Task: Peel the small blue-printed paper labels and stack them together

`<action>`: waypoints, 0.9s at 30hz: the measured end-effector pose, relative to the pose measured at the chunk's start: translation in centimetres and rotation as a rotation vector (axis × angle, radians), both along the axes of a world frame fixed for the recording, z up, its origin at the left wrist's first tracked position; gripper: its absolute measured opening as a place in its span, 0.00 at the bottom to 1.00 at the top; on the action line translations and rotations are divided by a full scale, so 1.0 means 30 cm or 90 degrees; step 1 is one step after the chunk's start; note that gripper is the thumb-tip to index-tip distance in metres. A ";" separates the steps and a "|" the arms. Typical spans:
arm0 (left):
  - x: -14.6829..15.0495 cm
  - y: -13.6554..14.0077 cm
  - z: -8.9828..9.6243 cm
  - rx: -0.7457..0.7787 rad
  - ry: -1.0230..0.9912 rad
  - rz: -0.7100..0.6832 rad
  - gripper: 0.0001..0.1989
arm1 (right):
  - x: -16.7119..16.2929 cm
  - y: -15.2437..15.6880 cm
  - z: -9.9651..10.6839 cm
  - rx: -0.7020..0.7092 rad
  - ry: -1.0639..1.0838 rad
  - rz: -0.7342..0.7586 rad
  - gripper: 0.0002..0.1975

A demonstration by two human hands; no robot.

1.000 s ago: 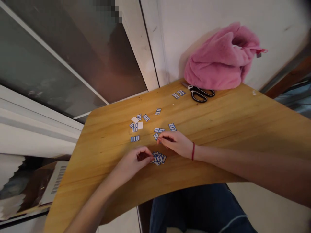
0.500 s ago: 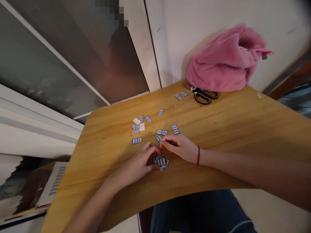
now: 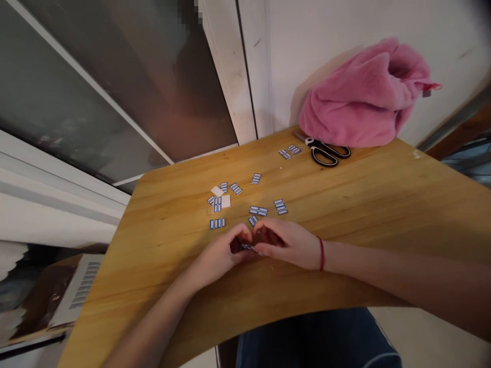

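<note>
A small stack of blue-and-white paper labels [image 3: 250,248] sits between my two hands near the front of the wooden table [image 3: 161,286]. My left hand [image 3: 226,250] is curled around its left side, thumb and fingers closed on it. From the right, my right hand [image 3: 286,243], with a red band at the wrist, grips the other side, its fingertips meeting those of the left. Much of the stack is hidden by the fingers. Just beyond the hands lie more labels [image 3: 258,210], and one [image 3: 253,221] is close to my right fingertips.
Farther left, several labels [image 3: 217,223] lie near two blank white slips [image 3: 225,201]. Black-handled scissors [image 3: 325,153] rest at the back beside a bundled pink plush cloth [image 3: 356,107]. A glass-panelled door [image 3: 126,76] and a wall border the table's far side.
Both hands have come together around the label pile that lay on the table, and it is now gripped between them. The right hand has moved down toward the left. The view shifted slightly.
</note>
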State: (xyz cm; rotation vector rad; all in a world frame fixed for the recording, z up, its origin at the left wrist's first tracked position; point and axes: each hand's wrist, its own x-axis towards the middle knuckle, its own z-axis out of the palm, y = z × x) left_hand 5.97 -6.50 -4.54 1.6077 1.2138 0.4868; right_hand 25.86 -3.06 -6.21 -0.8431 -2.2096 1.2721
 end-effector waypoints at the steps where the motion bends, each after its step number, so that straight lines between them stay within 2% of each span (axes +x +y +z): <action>1: 0.002 0.003 -0.005 -0.002 -0.024 0.015 0.07 | 0.001 -0.006 0.000 0.033 -0.025 0.012 0.14; 4: 0.012 0.002 -0.017 0.008 -0.049 0.047 0.06 | 0.002 -0.018 -0.008 0.063 -0.052 0.002 0.09; 6: 0.025 -0.004 -0.021 0.020 -0.073 0.081 0.05 | 0.003 -0.016 -0.014 -0.006 -0.023 -0.021 0.12; 10: 0.058 -0.015 -0.022 0.054 -0.186 0.154 0.10 | 0.005 0.007 -0.020 -0.208 0.105 -0.076 0.17; 13: 0.075 -0.017 -0.021 0.074 -0.225 0.218 0.12 | 0.004 0.017 -0.017 -0.284 0.159 -0.102 0.19; 19: 0.072 -0.019 -0.010 0.007 -0.232 0.276 0.09 | 0.004 0.009 -0.004 -0.304 0.144 -0.084 0.20; 27: 0.068 -0.008 -0.012 -0.066 -0.281 0.253 0.15 | 0.001 0.013 -0.014 -0.300 0.122 -0.104 0.20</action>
